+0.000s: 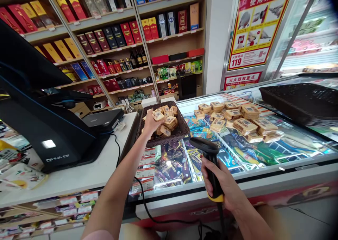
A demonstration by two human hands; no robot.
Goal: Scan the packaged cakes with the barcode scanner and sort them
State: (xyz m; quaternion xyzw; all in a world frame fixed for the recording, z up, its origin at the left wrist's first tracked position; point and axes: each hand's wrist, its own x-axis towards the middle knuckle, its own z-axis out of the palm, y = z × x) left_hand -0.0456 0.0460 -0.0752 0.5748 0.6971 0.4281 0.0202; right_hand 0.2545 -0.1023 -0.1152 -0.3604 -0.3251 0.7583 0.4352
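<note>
My left hand (150, 122) reaches into a dark brown woven basket (182, 122), its fingers closed around a small tan wrapped snack pack (158, 116) with a label on top. More such packs lie loosely under and beside it in the basket. In my right hand (220, 174) is a black barcode scanner (204, 145) with a yellow base, gripped by its handle above the freezer's front edge. The scanner's head points left, towards the basket. A pile of similar tan packs (244, 125) with barcode labels sits on the freezer's glass lid, to the right of the basket.
Under the packs is a glass-topped chest freezer (171, 166) full of wrapped goods. A black checkout terminal (60, 127) stands on the white counter (105, 162) at left. Another woven tray (301, 102) lies at right. A black cable (158, 220) hangs in front; shelves stand behind.
</note>
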